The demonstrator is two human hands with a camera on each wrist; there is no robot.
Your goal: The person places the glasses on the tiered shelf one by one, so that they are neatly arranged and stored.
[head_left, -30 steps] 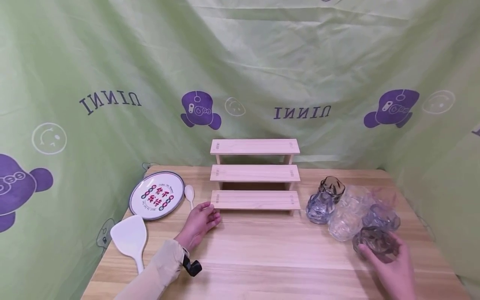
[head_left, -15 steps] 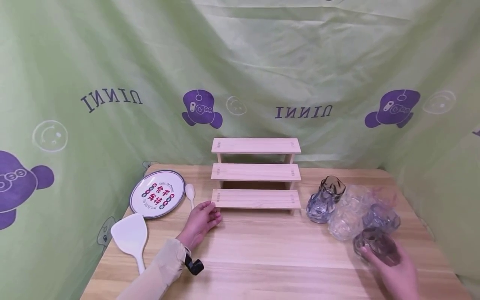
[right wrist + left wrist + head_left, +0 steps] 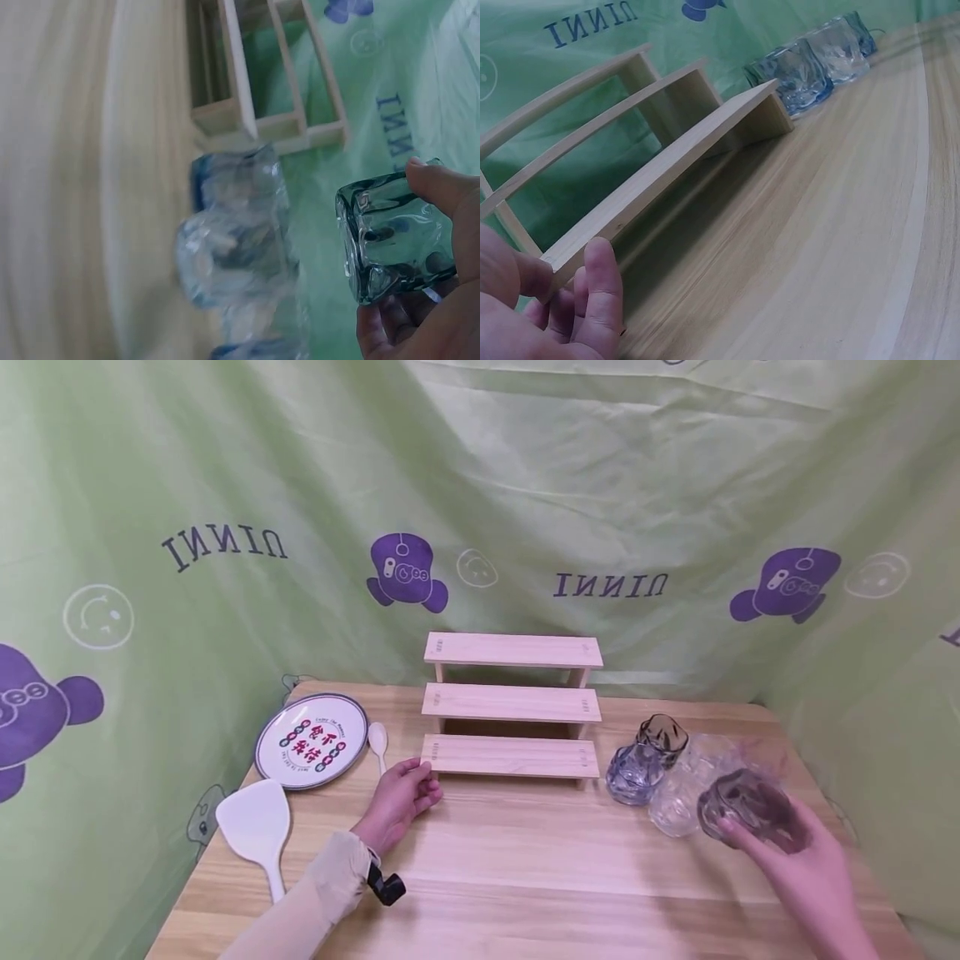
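Observation:
A three-step wooden shelf (image 3: 517,753) stands at the back of the table. My left hand (image 3: 399,800) pinches the front left corner of its lowest step; in the left wrist view the board edge (image 3: 652,184) lies between thumb and fingers. My right hand (image 3: 806,860) grips a dark grey, wavy-sided glass (image 3: 750,810) and holds it above the table. In the right wrist view this glass (image 3: 394,236) sits between the thumb and the fingers below. Behind it stand other glasses: a blue one (image 3: 633,774), a dark one (image 3: 663,739) and clear ones (image 3: 675,806), partly hidden.
On the left lie a white plate with a dark rim (image 3: 281,758), a small white spoon (image 3: 378,740) and a white spatula (image 3: 257,822). Green printed cloth (image 3: 510,485) hangs behind and on both sides of the wooden table (image 3: 525,860).
My right hand has lifted the dark grey glass off the tabletop, slightly up and toward the right. The left hand stays at the shelf corner. The head view has shifted a little.

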